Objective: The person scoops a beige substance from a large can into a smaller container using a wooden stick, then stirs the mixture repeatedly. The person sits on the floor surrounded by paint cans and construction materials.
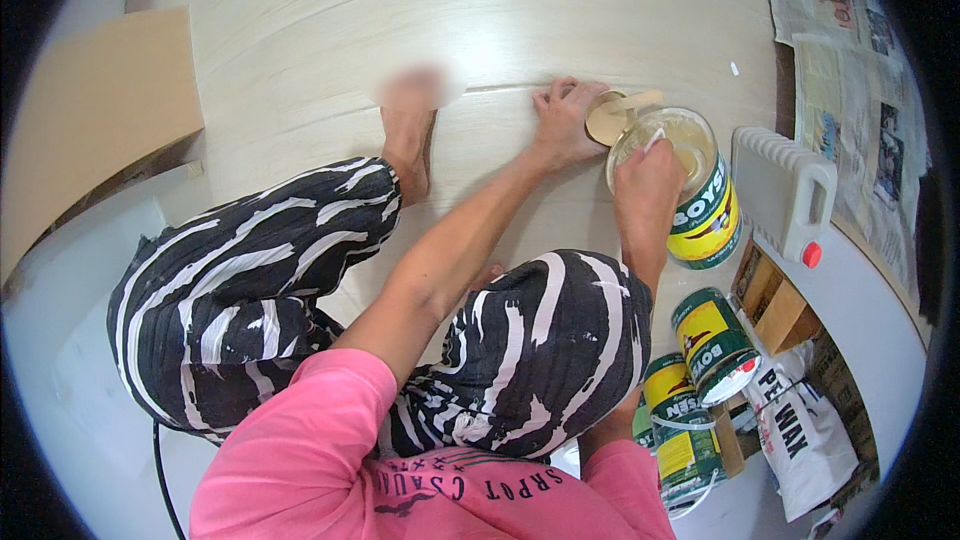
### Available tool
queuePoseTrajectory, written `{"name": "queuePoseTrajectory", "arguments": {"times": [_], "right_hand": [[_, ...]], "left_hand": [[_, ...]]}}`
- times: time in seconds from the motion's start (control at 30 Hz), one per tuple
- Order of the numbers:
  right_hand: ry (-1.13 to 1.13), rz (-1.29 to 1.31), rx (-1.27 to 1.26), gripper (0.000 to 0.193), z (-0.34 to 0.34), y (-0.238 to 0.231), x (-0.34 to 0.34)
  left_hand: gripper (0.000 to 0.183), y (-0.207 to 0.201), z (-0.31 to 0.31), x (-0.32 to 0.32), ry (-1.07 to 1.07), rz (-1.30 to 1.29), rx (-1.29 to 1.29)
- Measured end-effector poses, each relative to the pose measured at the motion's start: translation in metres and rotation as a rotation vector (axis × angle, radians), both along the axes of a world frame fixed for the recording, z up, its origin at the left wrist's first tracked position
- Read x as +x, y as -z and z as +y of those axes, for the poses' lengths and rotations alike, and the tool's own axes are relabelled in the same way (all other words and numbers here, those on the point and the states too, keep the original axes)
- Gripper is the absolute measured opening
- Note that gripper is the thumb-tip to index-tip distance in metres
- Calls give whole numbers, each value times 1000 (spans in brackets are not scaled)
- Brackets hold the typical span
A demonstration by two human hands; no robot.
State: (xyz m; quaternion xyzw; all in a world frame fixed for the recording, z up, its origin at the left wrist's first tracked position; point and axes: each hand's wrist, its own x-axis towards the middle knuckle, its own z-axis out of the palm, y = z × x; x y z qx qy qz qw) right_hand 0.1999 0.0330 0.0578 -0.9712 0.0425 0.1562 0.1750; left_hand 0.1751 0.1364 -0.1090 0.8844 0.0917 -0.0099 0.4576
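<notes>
Near side: pink shirt (290,450), then black-and-white trousers (240,290), person low over the pale floor (500,20). Black cable (160,470) ran down at near left.

Near right corner of the floor: one green-and-yellow can (685,425) with a wire handle, a second labelled can (715,340) just beyond it, white printed bag (800,430) to their right, bag's top near the second can.

Further out, toward the floor's right edge: big can (705,215), upright, top uncovered, cream paint (680,125) inside. Grey-white jug (785,185) with a red cap (813,254) stood just right of it.

Right hand (650,180) was over the big can's opening, fingers curled tight round a thin white handle (653,140). Couldn't tell what was on its lower end; hand covered it.

Left hand (568,128) was just left of the big can, fingers bent part way, gripping the side of a small can (603,125). Small can sat beside the big can's rim, cream inside. Flat wooden stick (640,100) reached from over the small can toward the big can's far rim.

Bare foot (408,145) stood left of the left hand, toes blurred.

Farther: brown cardboard (120,110) along the floor's left edge, white scrap (735,68) beyond the big can, newspaper sheets (860,130) along the floor's far right edge.
</notes>
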Motion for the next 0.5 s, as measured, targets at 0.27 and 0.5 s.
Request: {"name": "queuePoseTrajectory", "arguments": {"times": [0.27,0.5], "right_hand": [[-83,41,-60,16,11,-5,1],[-102,42,-78,20,1,6,-2]], "left_hand": [[83,-1,-1,-5,-9,-42,-20],[80,-3,-11,-12,-39,-43,-62]]}}
